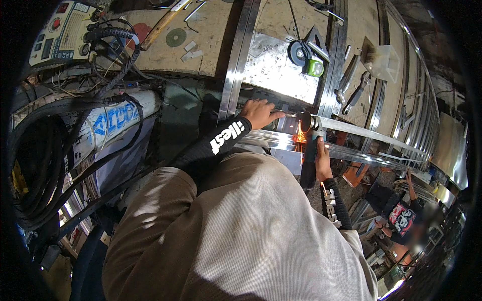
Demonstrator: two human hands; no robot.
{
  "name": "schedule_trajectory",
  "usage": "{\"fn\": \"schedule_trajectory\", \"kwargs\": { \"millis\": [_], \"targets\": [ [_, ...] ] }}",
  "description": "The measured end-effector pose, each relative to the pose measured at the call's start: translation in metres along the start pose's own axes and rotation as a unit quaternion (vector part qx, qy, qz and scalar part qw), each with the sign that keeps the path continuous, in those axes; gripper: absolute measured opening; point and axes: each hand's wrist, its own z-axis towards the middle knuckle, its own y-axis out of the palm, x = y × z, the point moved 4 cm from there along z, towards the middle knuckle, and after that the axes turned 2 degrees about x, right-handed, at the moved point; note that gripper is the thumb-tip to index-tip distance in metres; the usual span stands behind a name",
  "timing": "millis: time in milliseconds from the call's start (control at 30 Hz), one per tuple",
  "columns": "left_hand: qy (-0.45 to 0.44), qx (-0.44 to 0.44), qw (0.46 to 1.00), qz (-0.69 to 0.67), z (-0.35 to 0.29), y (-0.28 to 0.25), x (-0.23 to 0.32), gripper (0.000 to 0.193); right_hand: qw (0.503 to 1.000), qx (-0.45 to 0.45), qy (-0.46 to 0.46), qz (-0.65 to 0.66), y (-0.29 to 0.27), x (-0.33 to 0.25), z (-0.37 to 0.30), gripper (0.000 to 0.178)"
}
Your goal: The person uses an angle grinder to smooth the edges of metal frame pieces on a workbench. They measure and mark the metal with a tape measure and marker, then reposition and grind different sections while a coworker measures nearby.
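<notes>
My right hand (323,159) is wrapped round the body of an angle grinder (310,153), whose disc (305,119) points away from me. Orange sparks (300,134) spray down from the disc toward me. To the left of it, my left hand (260,113) is closed on a thin metal piece (289,114), and the piece's far end reaches the disc. Just past my hands, a bright metal sheet (276,62) lies on the table. A loose grinding disc (299,52) and a green tape measure (314,68) sit at its right side.
Long square metal tubes (235,70) run across the bench. Pliers (356,94) and a wrench (347,80) lie right of the sheet. A welding machine (63,34) with thick black cables (37,150) stands at left. Another person (401,215) is at lower right.
</notes>
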Motion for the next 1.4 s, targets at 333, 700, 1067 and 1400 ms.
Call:
{"fn": "schedule_trajectory", "kwargs": {
  "millis": [333, 700, 1067, 1400],
  "targets": [
    [0.004, -0.006, 1.0, 0.015, 0.001, 0.001, 0.0, 0.071, 0.996, -0.068, 0.042, 0.025, 0.006, -0.017, -0.015, 0.069],
    [0.041, -0.017, 0.997, 0.056, 0.002, 0.001, 0.0, 0.07, 0.994, -0.073, 0.026, 0.071, 0.004, -0.001, -0.005, 0.065],
    [0.054, -0.064, 0.994, 0.075, 0.002, 0.003, -0.001, 0.038, 0.999, -0.02, 0.006, 0.04, 0.013, -0.022, -0.016, 0.065],
    [0.053, -0.048, 0.994, 0.083, 0.001, 0.001, 0.0, 0.037, 0.993, -0.062, 0.082, 0.052, 0.009, -0.01, -0.014, 0.067]
  ]
}}
